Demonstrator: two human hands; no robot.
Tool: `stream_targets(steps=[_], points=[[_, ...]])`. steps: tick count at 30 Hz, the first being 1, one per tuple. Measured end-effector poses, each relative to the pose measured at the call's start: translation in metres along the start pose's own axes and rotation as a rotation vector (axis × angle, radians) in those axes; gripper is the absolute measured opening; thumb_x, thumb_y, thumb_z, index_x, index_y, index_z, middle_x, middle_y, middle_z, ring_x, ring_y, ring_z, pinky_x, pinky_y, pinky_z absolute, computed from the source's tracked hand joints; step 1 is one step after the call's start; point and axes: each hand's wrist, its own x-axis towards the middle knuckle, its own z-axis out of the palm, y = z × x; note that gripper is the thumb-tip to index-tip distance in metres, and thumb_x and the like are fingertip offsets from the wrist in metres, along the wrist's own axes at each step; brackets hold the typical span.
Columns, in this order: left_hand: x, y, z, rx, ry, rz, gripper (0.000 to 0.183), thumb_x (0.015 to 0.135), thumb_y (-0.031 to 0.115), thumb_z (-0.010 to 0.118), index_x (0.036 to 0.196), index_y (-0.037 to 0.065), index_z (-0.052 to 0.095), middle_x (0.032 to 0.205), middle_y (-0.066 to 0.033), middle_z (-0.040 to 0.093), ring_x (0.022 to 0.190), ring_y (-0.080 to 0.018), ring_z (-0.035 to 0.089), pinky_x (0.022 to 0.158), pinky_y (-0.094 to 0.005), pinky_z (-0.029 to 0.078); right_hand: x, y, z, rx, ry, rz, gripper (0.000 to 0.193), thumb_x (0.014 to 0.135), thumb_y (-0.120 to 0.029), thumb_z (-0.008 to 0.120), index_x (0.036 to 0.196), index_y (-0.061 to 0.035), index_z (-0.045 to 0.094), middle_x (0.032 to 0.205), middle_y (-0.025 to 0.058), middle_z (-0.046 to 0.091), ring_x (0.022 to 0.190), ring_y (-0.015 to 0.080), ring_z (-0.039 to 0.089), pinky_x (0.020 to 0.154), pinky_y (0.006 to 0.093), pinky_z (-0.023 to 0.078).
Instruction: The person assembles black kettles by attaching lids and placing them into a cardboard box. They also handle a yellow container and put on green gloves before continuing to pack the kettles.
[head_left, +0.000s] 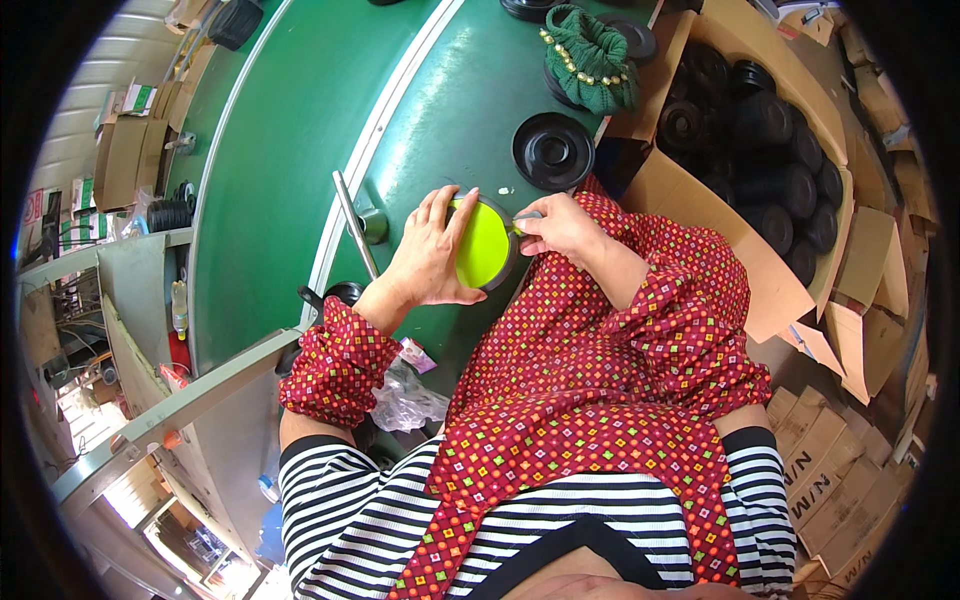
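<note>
Head view: from where I stand, the lime-green disc with a dark rim (482, 246) is up in the person's hands, over the green table (290, 130) close to the edge where the person sits. The left hand (428, 250) grasps it from the side, fingers along the far part of the rim and thumb along the near part. The right hand (562, 230) is closed in a pinch on a small grey piece (528, 216) at the opposite rim; what that piece is, I can't tell. Just beyond, by the table's right edge, lies a black round part (553, 151), and farther along that edge sits a green knitted item with gold beads (590, 62). Past the edge stands an open carton (690, 225) piled with black round pieces (765, 125).
</note>
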Motion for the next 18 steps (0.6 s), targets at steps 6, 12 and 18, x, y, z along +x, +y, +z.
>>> stream_targets(steps=[6,12,18], points=[[0.003,-0.001,-0.004,0.024,-0.033,-0.007,0.138,0.046,0.048,0.094,0.157,0.005,0.024,0.151,-0.0250,0.031,0.143,-0.0468,0.030,0.116,-0.0558,0.031,-0.020,-0.005,0.013,-0.581,0.355,-0.350,0.046,0.084,-0.010,0.077,0.124,0.0072,0.060,0.115,0.0237,0.065,0.102,0.0343,0.067,0.093,0.0401,0.055],[-0.023,0.000,-0.005,0.027,0.163,-0.145,0.135,0.062,0.057,0.090,0.158,-0.002,0.017,0.161,-0.0296,0.021,0.150,-0.0439,0.024,0.121,-0.0550,0.023,-0.056,0.015,0.036,-0.636,0.516,-0.682,0.042,0.092,-0.007,0.066,0.130,0.0064,0.054,0.122,0.0242,0.059,0.114,0.0383,0.059,0.102,0.0431,0.047],[-0.072,-0.008,0.048,-0.402,0.418,-0.585,0.090,0.096,0.038,0.068,0.152,-0.013,0.021,0.155,-0.0341,0.031,0.146,-0.0424,0.032,0.121,-0.0418,0.027,-0.060,0.012,0.049,-0.662,0.309,-0.451,0.055,0.100,-0.024,0.057,0.136,0.0156,0.047,0.137,0.0341,0.054,0.129,0.0451,0.053,0.113,0.0442,0.041]])
